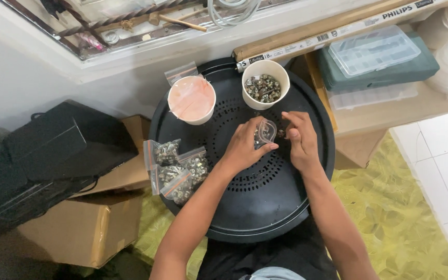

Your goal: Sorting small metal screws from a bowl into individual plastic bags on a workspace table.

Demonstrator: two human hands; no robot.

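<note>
Bagging small metal fasteners on a round black tray (286, 207).
Left hand (242, 148) fingers grip an open clear zip bag (265, 131); right hand (301, 140) fingers pinch fasteners beside it.

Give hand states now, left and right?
Left hand: closed on a small clear bag.
Right hand: fingers curled at the bag's mouth; grip cannot be told.

- A white plastered wall (37, 67) fills ten o'clock, evenly daylit.
- A white window ledge (146, 54) runs across twelve o'clock below a barred window (105, 21).
- White floor tiles (442, 161) lie at three o'clock.
- A yellow-green patterned floor mat (390, 218) spreads at five o'clock.
- Brown cardboard boxes (84, 228) sit at eight o'clock.
</note>
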